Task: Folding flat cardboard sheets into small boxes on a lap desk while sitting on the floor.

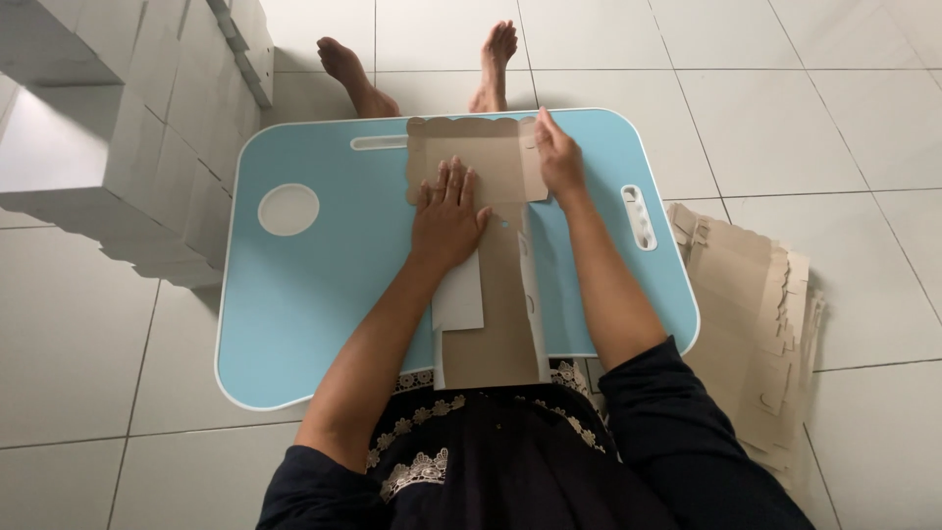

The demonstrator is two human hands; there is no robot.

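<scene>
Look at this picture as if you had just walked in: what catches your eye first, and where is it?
The light blue lap table fills the middle of the white tiled floor, with a flat brown cardboard cutout lying along its centre. The left hand presses flat on the cardboard while the right hand holds its far right edge. A stack of similar cardboard sheets lies on the floor to the right, and pale folded boxes are piled at upper left.

Left hand (pixel 447 218) pressed flat, palm down, fingers together and pointing forward. Right hand (pixel 559 157) farther ahead, fingers bent in a pinch. Both forearms extended, sleeves pushed up.
</scene>
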